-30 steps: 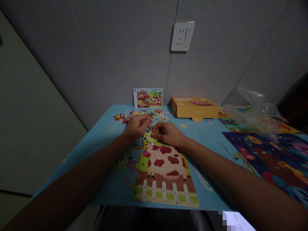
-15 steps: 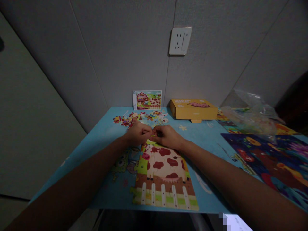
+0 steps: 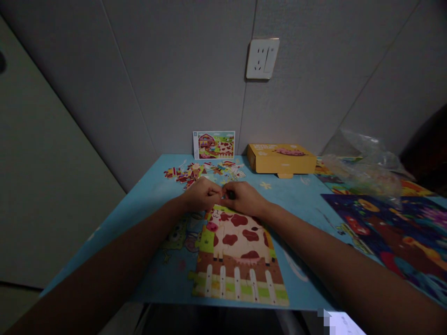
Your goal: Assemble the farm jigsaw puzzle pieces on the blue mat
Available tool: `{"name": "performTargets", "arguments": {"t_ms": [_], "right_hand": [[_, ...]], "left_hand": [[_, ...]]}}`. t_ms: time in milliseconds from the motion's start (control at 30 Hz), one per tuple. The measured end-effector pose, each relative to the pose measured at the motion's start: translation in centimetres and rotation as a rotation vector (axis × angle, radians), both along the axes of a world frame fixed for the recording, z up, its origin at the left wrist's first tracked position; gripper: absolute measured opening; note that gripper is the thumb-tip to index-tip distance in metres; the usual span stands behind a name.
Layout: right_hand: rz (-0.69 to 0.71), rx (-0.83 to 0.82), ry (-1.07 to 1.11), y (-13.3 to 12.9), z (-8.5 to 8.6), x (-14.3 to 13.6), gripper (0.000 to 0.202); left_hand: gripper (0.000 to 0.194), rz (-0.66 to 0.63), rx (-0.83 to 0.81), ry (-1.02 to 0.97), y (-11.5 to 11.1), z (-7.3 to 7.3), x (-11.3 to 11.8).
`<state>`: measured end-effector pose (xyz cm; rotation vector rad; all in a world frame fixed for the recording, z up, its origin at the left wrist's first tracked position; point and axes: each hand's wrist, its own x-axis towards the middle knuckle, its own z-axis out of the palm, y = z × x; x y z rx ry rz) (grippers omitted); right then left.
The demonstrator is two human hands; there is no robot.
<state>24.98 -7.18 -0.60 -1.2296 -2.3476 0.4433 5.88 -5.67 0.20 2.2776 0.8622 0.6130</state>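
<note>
A partly built cow puzzle (image 3: 237, 253) lies on the blue table (image 3: 153, 195), with a white fence along its near edge. My left hand (image 3: 201, 194) and my right hand (image 3: 244, 197) meet fingertip to fingertip at the puzzle's far edge. Together they pinch a small puzzle piece (image 3: 223, 195), mostly hidden by the fingers. Loose puzzle pieces (image 3: 199, 170) lie scattered just beyond my hands.
A reference picture card (image 3: 213, 144) leans on the grey wall. A yellow box (image 3: 281, 158) lies to its right. A dark finished puzzle (image 3: 391, 228) and a clear plastic bag (image 3: 363, 165) occupy the table's right side. A wall socket (image 3: 261, 58) is above.
My hands have drawn closer until the fingertips touch around the piece. The view has shifted slightly down and right.
</note>
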Motion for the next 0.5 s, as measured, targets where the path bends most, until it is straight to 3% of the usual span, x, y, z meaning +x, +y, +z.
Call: {"name": "performTargets", "arguments": {"t_ms": [333,500], "right_hand": [[0.013,-0.002,-0.052,-0.42,0.56,-0.07,0.020],[0.018,-0.007,-0.090,-0.51,0.82,-0.14,0.026]], "left_hand": [[0.020,-0.057,-0.077,-0.019,-0.39,0.31,0.01],[0.020,-0.063,-0.033,-0.001,-0.35,0.27,0.05]]}}
